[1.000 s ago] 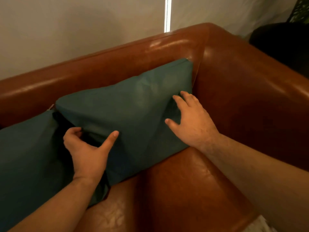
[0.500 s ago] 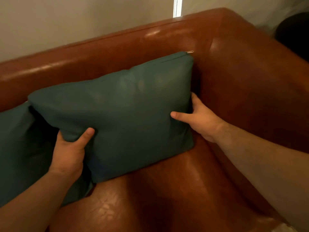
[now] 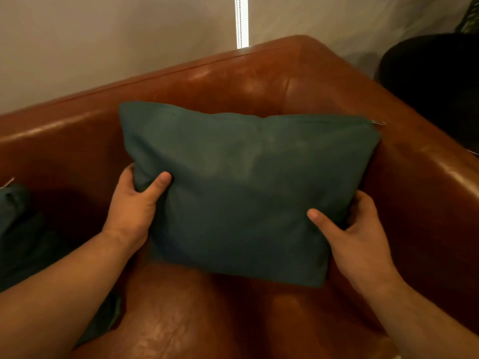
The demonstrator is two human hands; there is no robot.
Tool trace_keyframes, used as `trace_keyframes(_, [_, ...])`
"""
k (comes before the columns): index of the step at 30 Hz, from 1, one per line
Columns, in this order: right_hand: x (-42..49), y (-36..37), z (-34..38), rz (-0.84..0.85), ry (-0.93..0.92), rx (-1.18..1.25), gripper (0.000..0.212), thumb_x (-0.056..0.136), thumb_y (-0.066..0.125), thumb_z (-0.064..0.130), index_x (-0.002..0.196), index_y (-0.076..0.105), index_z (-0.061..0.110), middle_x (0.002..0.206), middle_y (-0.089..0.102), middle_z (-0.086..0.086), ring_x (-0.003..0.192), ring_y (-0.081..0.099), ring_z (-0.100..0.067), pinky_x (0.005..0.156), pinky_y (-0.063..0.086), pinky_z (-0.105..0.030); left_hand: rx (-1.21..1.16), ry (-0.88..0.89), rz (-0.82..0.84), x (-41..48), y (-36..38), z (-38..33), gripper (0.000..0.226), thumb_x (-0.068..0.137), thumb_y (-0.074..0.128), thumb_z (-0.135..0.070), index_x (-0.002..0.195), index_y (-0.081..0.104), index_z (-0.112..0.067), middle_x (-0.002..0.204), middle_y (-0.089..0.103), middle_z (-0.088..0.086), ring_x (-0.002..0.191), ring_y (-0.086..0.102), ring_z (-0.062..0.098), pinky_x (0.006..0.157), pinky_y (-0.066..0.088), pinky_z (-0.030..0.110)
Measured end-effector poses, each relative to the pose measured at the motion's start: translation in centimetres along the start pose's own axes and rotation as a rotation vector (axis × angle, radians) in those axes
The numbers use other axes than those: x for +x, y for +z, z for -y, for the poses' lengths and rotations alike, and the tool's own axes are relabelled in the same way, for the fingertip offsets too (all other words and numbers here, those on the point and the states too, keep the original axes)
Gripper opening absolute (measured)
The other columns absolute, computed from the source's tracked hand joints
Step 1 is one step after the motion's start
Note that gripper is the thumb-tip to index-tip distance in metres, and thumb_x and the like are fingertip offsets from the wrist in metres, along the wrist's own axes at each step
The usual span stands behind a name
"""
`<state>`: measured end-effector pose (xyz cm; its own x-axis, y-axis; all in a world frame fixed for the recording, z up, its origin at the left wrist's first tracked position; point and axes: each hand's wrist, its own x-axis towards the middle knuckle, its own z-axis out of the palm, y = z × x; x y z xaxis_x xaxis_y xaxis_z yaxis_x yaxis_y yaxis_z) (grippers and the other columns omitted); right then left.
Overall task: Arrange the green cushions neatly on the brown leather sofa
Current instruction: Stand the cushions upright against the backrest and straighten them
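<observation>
In the corner of the sofa, head view: we see a dark green cushion (image 3: 246, 190) held upright in front of the backrest, its broad face turned toward us.
Left hand (image 3: 132, 208): it grips the cushion's left edge, about halfway down. The thumb (image 3: 159, 185) presses on the front face, and the fingers curl round behind, out of our sight.
Right hand (image 3: 360, 234): it grips the cushion's right edge, lower down than the left hand does. Its thumb (image 3: 321, 221) lies on the front face and the fingers wrap round the side.
Cushion's tilt: the top edge runs nearly level, and the lower right corner hangs lowest in our view.
Contact with the seat: we cannot tell whether the bottom edge touches the leather or hangs just above it.
Zipper pull (image 3: 378, 122): a small metal tab sticks out at the cushion's upper right corner, just beside the armrest (image 3: 427, 164).
Second green cushion (image 3: 23, 242): it lies at the far left of our view, well apart from the held one and partly hidden by our left forearm.
Brown leather sofa (image 3: 233, 81): its glossy backrest runs behind the held cushion and meets the armrest at the corner. The seat (image 3: 181, 320) shows creases below the cushion.
Behind the sofa: we see a pale wall (image 3: 103, 35) with a bright vertical strip of light (image 3: 241, 22).
Beyond the armrest: a dark round object (image 3: 435, 79) sits at the upper right, too dim for us to name.
</observation>
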<state>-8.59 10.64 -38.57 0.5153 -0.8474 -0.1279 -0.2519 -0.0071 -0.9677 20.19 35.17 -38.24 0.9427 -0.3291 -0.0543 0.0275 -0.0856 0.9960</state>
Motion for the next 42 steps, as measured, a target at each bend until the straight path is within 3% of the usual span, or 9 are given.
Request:
trace_keyframes(8, [-1.2,0.9,-0.3,-0.124,-0.060,-0.215,0.061,0.080,0.087,0.042,0.123,0.044,0.044,0.106,0.062,0.025,0.091,0.059,0.022,0.066,0.046,-0.002,0.033,-0.096,0.116,0.9,0.8,1.7,0.075,0.069,0.090,-0.065,0.133,0.065,-0.035,0.132,0.075,-0.006,0.125,0.070,0.014,0.111,0.050,0.043])
trace_keyframes(13, [-1.2,2.0,0.7,-0.299,-0.125,-0.419,0.067,0.073,0.090,0.043,0.123,0.047,0.035,0.115,0.055,0.010,0.103,0.058,-0.011,0.088,0.054,-0.037,0.143,-0.040,-0.095,0.1,2.1,1.4,0.078,0.073,0.091,-0.054,0.134,0.049,-0.029,0.126,0.069,-0.012,0.115,0.068,0.001,0.110,0.053,0.036])
trace_keyframes(16, [-1.8,2.9,2.1,-0.367,-0.416,-0.595,0.068,0.073,0.088,0.025,0.129,0.050,0.019,0.114,0.049,0.000,0.106,0.049,-0.018,0.091,0.040,-0.028,0.198,0.029,-0.140,-0.9,2.5,0.8,0.066,0.087,0.086,-0.039,0.140,0.048,-0.027,0.127,0.066,-0.015,0.114,0.062,-0.010,0.114,0.050,0.035])
trace_keyframes(20, [-3.3,6.0,4.0,0.041,-1.035,-0.737,0.027,0.087,0.069,0.015,0.114,0.073,0.017,0.120,0.067,-0.009,0.113,0.063,-0.036,0.103,0.043,-0.048,0.261,0.110,0.024,-1.1,1.7,0.3,0.061,0.100,0.072,-0.035,0.155,0.047,-0.027,0.144,0.064,-0.016,0.132,0.060,-0.001,0.118,0.045,0.030])
trace_keyframes(25, [-3.4,11.5,3.0,0.851,-1.585,-1.148,0.041,0.105,0.048,0.030,0.143,0.063,0.029,0.164,0.047,-0.001,0.156,0.035,-0.029,0.130,0.012,-0.060,0.185,0.071,0.124,-0.8,0.0,0.7,0.042,0.108,0.059,-0.029,0.149,0.056,-0.022,0.135,0.071,-0.015,0.129,0.064,0.005,0.117,0.048,0.036])
trace_keyframes(28, [0.2,12.1,2.1,0.884,-1.507,-1.513,0.066,0.104,0.048,0.041,0.166,0.028,0.027,0.178,0.011,-0.002,0.164,0.003,-0.027,0.127,-0.012,-0.054,0.162,0.108,0.141,-0.6,-0.4,0.2,0.046,0.107,0.059,-0.022,0.152,0.053,-0.017,0.146,0.066,-0.005,0.140,0.058,0.013,0.123,0.042,0.042])
trace_keyframes(31, [1.5,12.9,1.1,0.873,-1.447,-1.635,0.081,0.105,0.048,0.048,0.170,0.006,0.025,0.178,-0.010,-0.003,0.163,-0.014,-0.027,0.124,-0.021,-0.053,0.176,0.153,0.124,-0.4,-0.5,-0.1,0.053,0.106,0.059,-0.015,0.157,0.047,-0.018,0.149,0.062,-0.010,0.141,0.056,0.006,0.122,0.041,0.031])
trace_keyframes(36, [-0.4,12.9,0.1,0.773,-1.524,-1.361,0.072,0.099,0.053,0.034,0.166,0.029,0.024,0.176,0.018,-0.005,0.164,0.012,-0.028,0.130,-0.003,-0.057,0.174,0.145,0.112,0.5,-1.0,0.0,0.054,0.106,0.055,-0.006,0.159,0.045,-0.017,0.149,0.062,-0.010,0.137,0.059,0.004,0.120,0.043,0.028])
trace_keyframes(42, [0.9,12.1,0.7,0.644,-1.449,-1.460,0.085,0.096,0.064,0.049,0.167,0.026,0.023,0.177,0.012,-0.006,0.164,0.008,-0.029,0.130,0.000,-0.058,0.199,0.125,0.112,1.5,-0.9,0.2,0.055,0.102,0.060,-0.008,0.156,0.050,-0.016,0.142,0.065,-0.014,0.131,0.062,-0.001,0.114,0.047,0.023])
